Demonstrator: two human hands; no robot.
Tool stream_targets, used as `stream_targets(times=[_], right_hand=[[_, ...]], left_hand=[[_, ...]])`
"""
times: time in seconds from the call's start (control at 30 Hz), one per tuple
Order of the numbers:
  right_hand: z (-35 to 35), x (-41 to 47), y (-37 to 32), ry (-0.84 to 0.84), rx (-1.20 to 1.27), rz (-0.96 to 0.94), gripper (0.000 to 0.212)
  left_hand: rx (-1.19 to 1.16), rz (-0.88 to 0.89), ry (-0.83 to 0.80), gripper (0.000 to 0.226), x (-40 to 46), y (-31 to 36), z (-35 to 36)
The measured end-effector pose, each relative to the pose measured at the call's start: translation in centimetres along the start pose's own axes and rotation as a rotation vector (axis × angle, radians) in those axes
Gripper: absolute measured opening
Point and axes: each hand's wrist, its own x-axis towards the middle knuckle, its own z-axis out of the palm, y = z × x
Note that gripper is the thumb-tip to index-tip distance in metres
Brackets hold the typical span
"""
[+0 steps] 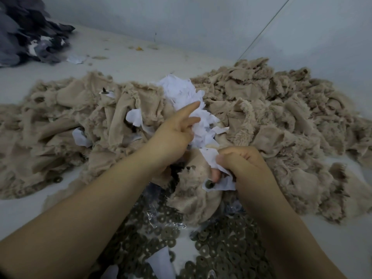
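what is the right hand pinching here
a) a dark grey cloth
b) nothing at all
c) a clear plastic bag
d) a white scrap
d: the right hand pinches a white scrap in its curled fingers, just above a beige fleece piece, while the left hand grips a bunch of white scraps.

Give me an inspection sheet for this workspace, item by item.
Surface: pale table, strewn with lint.
Job's things: beige fabric pile; paper scraps; paper piece bearing a metal disc; loose discs nearest.
Clutter: dark fabric far left; yellow scrap.
Hands: left hand grips paper scraps; right hand pinches paper piece.
Cables: thin line on wall, cord or seam, cannot tell.
Surroundings: grey wall.
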Motion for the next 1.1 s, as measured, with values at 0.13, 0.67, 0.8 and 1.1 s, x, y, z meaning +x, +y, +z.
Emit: stream_targets(times=[0.13, 0.67, 0.8, 1.1], right_hand=[[0.1, 0.0, 0.1, -0.009, 0.068, -0.028, 0.038], [2.2, -1.1, -0.1, -0.026, -0.129, -0.248, 0.021], [3.0, -1.5, -0.2, -0.068, -0.207, -0.274, 0.015], [2.2, -0.7, -0.2, 0.176, 0.019, 0.125, 0.066]], left_hand=[[0.092, 0.197, 0.266, 0.046, -2.3, 0.7, -0.2], [-0.122, 0.139, 0.311, 0.050, -8.9, 0.8, -0.4], [-0.208, 0.079, 0.239, 0.026, -9.8, 0.4, 0.1], [0.011, 0.287, 0.315, 0.020, -9.5, -0.4, 0.4]])
